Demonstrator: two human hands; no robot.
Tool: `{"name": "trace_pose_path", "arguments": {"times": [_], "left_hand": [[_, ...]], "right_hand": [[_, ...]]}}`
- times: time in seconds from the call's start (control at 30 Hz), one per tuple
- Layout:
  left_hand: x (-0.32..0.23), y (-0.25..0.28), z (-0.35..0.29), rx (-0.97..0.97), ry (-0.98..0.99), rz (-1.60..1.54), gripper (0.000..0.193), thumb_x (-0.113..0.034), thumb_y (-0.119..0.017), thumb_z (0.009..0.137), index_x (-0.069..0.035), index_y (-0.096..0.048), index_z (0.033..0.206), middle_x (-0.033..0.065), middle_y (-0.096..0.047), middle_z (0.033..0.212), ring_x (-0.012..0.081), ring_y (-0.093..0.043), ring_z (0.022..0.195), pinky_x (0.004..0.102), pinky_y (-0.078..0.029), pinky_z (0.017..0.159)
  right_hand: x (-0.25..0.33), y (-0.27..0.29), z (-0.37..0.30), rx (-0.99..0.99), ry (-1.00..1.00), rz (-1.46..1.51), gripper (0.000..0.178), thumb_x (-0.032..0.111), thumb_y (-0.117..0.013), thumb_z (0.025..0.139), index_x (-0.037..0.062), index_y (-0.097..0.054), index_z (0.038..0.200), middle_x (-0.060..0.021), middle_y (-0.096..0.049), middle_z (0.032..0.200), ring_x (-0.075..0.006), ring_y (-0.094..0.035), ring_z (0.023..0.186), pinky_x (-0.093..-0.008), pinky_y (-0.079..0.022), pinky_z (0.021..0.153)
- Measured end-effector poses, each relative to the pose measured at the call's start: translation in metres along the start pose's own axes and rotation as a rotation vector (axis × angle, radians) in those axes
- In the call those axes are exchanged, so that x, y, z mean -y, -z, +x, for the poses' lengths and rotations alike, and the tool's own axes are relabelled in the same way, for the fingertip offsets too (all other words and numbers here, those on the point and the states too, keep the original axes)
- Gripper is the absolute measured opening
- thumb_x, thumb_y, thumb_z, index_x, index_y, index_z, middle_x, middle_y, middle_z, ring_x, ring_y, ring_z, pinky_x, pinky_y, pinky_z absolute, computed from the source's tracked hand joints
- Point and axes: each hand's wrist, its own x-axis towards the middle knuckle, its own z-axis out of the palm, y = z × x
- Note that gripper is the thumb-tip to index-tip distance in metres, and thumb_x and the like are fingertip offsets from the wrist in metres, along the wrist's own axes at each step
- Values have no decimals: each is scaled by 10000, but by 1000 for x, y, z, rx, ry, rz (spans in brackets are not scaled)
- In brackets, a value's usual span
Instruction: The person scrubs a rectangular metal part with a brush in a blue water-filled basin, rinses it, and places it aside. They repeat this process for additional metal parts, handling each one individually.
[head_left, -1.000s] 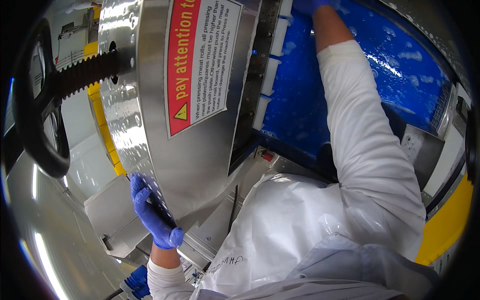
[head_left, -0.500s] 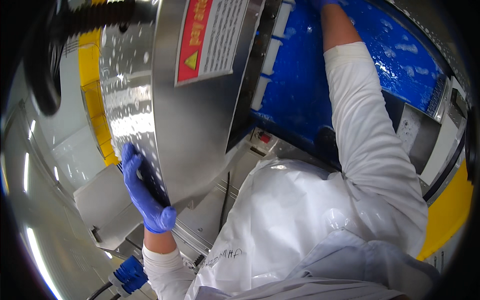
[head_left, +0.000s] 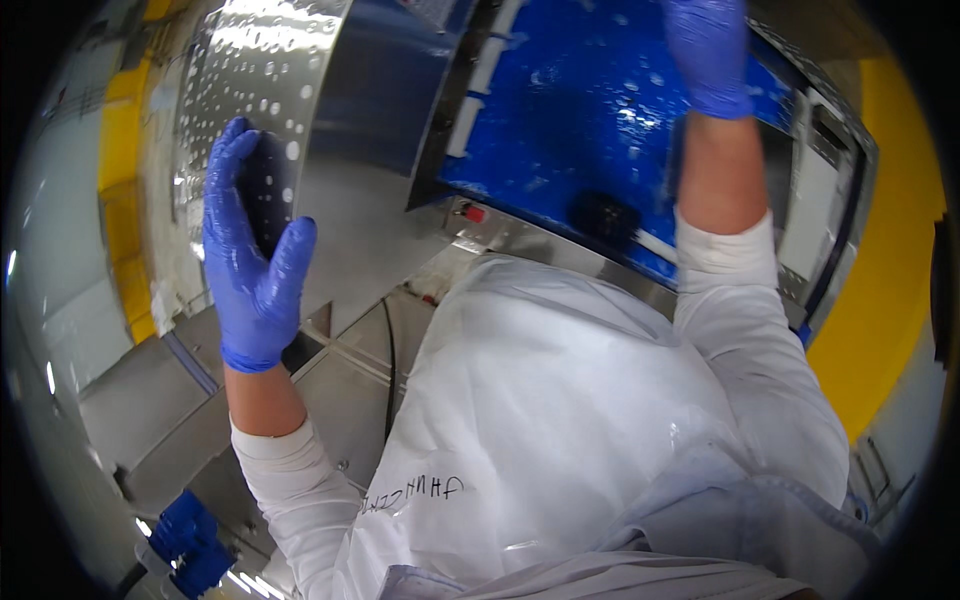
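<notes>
The left hand (head_left: 250, 270) is open, fingers extended along the wet metal cover (head_left: 262, 95); firm contact cannot be confirmed. The cover stands left of the blue belt (head_left: 560, 130). Expect it to be stiff, heavy and slippery; hold by the edge. The right hand (head_left: 708, 55) is over the belt, its grip indeterminable. A metal frame (head_left: 540, 241) borders the wet belt.
</notes>
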Motion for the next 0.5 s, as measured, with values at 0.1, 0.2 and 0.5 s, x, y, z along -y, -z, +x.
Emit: {"name": "trace_pose_path", "arguments": {"times": [0.1, 0.2, 0.5], "left_hand": [[-7, -2, -6, -23, 40, -2, 699, -221, -723, 894, 1, -434, 1490, 166, -465, 1515, 276, -486, 1368, 403, -362, 1168], [-8, -4, -8, -27, 12, 23, 669, -132, -720, 877, -3, -451, 1477, 167, -510, 1463, 288, -522, 1332, 400, -400, 1142], [-12, 2, -4, 40, -35, 86, 651, -31, -652, 907, 11, -409, 1509, 176, -458, 1534, 268, -477, 1390, 380, -367, 1170]], "right_hand": [[-18, 137, 8, 421, 504, -1257, 343, 235, -674, 869, 128, -698, 1194, -146, -721, 1171, -298, -698, 1051, -443, -570, 925], [27, 173, -27, 502, -147, -1039, 304, 206, -716, 828, 73, -719, 1101, -156, -738, 1062, -322, -710, 980, -423, -566, 894], [-113, 177, -98, 1115, -533, -1287, 433, 251, -763, 763, 51, -724, 1145, -186, -738, 1099, -334, -715, 1020, -404, -562, 914]]}}
